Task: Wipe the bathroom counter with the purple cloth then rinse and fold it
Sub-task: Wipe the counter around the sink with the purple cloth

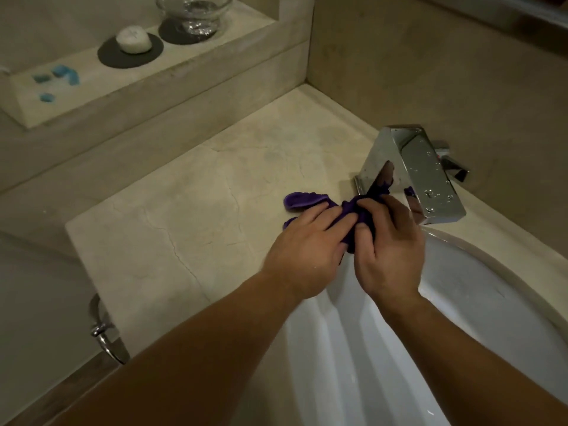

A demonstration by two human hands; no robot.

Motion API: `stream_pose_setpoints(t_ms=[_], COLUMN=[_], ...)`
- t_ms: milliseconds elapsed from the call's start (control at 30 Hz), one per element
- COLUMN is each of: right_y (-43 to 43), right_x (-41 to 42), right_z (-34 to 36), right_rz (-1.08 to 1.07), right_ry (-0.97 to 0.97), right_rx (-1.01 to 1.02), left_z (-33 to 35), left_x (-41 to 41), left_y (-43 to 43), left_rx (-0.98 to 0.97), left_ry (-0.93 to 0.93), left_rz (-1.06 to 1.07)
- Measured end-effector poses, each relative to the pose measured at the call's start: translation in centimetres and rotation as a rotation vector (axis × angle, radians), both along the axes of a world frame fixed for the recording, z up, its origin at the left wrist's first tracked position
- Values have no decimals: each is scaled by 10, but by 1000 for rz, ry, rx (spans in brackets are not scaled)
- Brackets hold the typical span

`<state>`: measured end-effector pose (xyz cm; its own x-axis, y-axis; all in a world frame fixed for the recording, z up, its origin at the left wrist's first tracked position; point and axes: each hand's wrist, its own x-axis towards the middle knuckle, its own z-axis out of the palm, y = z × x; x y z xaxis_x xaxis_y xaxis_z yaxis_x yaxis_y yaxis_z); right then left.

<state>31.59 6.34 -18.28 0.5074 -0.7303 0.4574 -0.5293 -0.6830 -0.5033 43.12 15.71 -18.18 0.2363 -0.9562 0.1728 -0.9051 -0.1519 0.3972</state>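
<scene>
Wringing appears to be the step in hand. The purple cloth (302,200) is bunched into a tight rope between both hands, roughly above the left rim of the sink (491,287) and just in front of the faucet (421,176). The left hand (307,241) grips one end, its fingers (335,219) curled over the fabric, and a loose flap sticks out beyond them above the counter (184,210). The right hand (390,247) grips the other end with fingers and thumb wrapped round the bunch. No stream shows at the spout, though droplets sit on the chrome. Whether the flap touches the stone I cannot tell.

To do this well, I would shift the whole bunch rightwards so it hangs over the white bowl. That way the squeezed water falls there and not on the stone the task wants clean. The loose flap should be gathered into the left grip first, or it will stay sodden. The hands should then twist in opposite directions, firmly. The right knuckles sit close to the faucet's hard edge, so the twist needs room. Once the cloth only drips, it can be shaken open, the corners found, and the fold made flat.
</scene>
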Motion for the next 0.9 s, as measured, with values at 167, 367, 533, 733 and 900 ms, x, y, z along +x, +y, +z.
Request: stream_pose_setpoints(t_ms=[167, 367, 533, 733, 900], right_y=[13, 25, 24, 5, 15], right_x=[8, 20, 52, 85, 85], right_z=[-2, 35, 89, 110, 69], right_rz=[13, 2, -70, 256, 391], right_ry=[77, -18, -179, 109, 399], right_rx=[121, 398, 573, 667, 441], left_z=[3, 34, 58, 67, 62], left_x=[1, 4, 16, 19, 49], left_y=[17, 24, 30, 23, 42], left_rx=[-7, 54, -116, -174, 24], left_ry=[-27, 230, 1066, 1603, 516], left_rz=[97, 248, 534, 818, 789])
